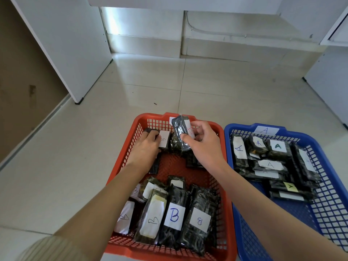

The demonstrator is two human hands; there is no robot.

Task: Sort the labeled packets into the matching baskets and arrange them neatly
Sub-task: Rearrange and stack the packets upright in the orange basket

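In the near end of the red basket (125, 157): a row of dark B packets (174, 216) lies side by side with white labels up, and more are tucked just behind them.
Lower left corner: a ribbed beige sleeve (47, 249) covers the left upper arm; both forearms are bare.
Middle of the red basket: the mesh bottom shows bare between the near row and the hands.
Blue basket (299, 135): it stands on the right, touching the red one's side, and holds the A packets (270, 164), loosely overlapped at its far end.
Left hand (146, 147): reaching into the far left of the red basket, fingers curled over the dark end of the far-left packet (164, 141), whose white B label faces up.
Right hand (202, 142): thumb and fingers pinch the lifted packet (180, 129), held upright above the far end of the red basket, its B label turned sideways.
Basket tags: a paper A tag (265, 130) sits on the blue basket's far rim; the red basket's tag (172, 119) is mostly hidden behind the lifted packet.
Floor (131, 87): glossy pale tiles carry both baskets.
Far left: a white cabinet (71, 44) stands on the floor.
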